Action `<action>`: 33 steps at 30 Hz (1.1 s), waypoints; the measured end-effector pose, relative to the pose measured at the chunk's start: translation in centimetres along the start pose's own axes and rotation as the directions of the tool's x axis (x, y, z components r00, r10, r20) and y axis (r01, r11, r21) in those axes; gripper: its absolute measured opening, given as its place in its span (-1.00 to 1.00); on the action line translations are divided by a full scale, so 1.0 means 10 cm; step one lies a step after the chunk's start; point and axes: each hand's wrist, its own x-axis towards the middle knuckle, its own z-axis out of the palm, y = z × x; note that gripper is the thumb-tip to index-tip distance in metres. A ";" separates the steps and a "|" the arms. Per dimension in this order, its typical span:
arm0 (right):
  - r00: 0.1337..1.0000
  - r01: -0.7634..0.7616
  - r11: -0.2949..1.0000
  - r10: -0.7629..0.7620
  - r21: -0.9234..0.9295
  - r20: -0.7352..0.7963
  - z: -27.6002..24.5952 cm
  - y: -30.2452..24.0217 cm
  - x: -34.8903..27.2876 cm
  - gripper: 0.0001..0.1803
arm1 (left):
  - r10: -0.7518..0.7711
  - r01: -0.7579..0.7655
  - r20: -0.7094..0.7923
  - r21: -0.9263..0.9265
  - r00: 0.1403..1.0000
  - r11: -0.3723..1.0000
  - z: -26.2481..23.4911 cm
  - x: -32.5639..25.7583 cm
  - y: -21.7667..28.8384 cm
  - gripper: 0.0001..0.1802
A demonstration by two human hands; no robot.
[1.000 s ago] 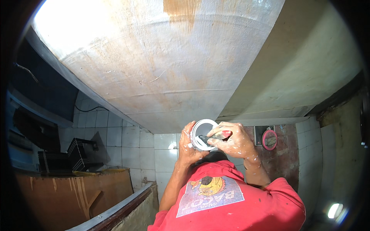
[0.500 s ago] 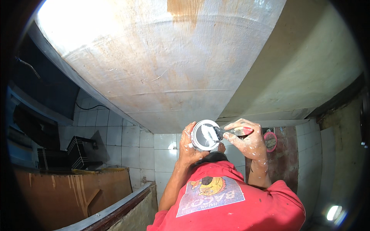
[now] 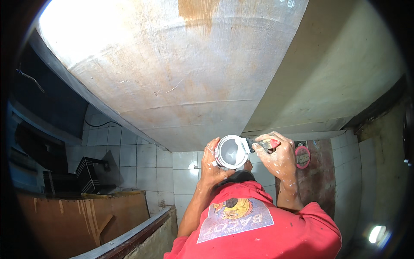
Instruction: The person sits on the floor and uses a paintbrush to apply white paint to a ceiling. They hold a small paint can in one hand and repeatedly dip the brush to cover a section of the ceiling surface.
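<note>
My left hand [image 3: 211,163] is wrapped around a small white paint can [image 3: 219,160], held in front of my body with its mouth facing up. White paint [image 3: 233,152] shows inside it. In my right hand [image 3: 278,156] is a paintbrush [image 3: 256,145] with a red-tipped handle, gripped between thumb and fingers. Its paint-loaded bristles lie against the can's right rim. Specks of white paint dot both hands. Ahead rises a wall [image 3: 185,82] streaked with thin white paint, an orange-brown patch [image 3: 198,11] showing through near the top.
A greenish wall [image 3: 332,77] adjoins on the right. On reddish floor tiles sits a pink round container [image 3: 302,157]. To the left are a black striped box-like object [image 3: 88,175], a brown wooden panel [image 3: 82,216] and a low wall ledge [image 3: 129,235]. White tiles [image 3: 185,172] cover the floor.
The brush has moved right, out of the can's middle to its right rim, uncovering the paint inside. My left hand keeps holding the can in nearly the same place.
</note>
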 end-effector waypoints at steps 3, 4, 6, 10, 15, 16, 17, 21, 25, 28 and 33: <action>0.994 0.075 0.997 -0.076 -0.019 -0.081 -0.03 -0.02 -0.05 -0.83 | -0.007 0.005 0.018 0.067 1.000 0.998 -0.01 -0.01 -0.03 0.33; 0.985 0.116 0.993 -0.119 -0.030 -0.125 -0.04 -0.02 -0.06 -0.84 | -0.025 0.024 0.013 0.057 1.000 0.998 -0.01 0.00 -0.02 0.32; 0.986 0.124 0.992 -0.122 0.006 -0.114 -0.03 -0.06 -0.09 -0.85 | -0.059 0.059 0.002 0.036 0.998 0.998 0.00 0.00 0.03 0.31; 0.969 0.243 0.970 -0.243 -0.001 0.040 0.18 -0.12 -0.17 -0.86 | -0.090 0.090 -0.023 -0.003 0.996 0.996 0.03 -0.01 0.08 0.32; 0.958 0.272 0.944 -0.284 0.187 0.042 0.37 -0.04 -0.17 -0.85 | -0.054 0.056 -0.026 0.063 0.998 0.996 0.05 -0.01 0.05 0.35; 0.971 0.223 0.940 -0.237 0.257 0.023 0.31 -0.06 -0.13 -0.88 | -0.062 0.063 -0.022 0.061 0.998 0.996 0.04 -0.02 0.04 0.36; 0.988 0.140 0.931 -0.153 0.336 0.013 0.28 -0.01 -0.11 -0.88 | -0.070 0.071 -0.018 0.059 0.997 0.996 0.04 -0.03 0.04 0.36; 0.992 -0.107 0.808 0.125 0.579 0.009 0.23 0.12 -0.07 -0.85 | -0.032 0.036 -0.051 0.094 0.998 0.995 -0.01 0.01 0.14 0.31; 0.953 -0.232 0.630 0.301 0.741 0.042 0.36 0.54 -0.17 -0.76 | -0.124 0.125 -0.073 0.004 0.990 0.992 -0.03 0.09 0.35 0.26; 0.906 -0.273 0.385 0.411 0.882 0.101 0.40 0.66 -0.24 -0.75 | -0.109 0.104 -0.080 -0.061 0.991 0.993 -0.07 0.16 0.52 0.27; 0.890 -0.231 0.105 0.425 0.967 0.166 0.39 0.76 -0.31 -0.83 | -0.062 0.051 -0.096 -0.122 0.993 0.991 -0.12 0.23 0.71 0.23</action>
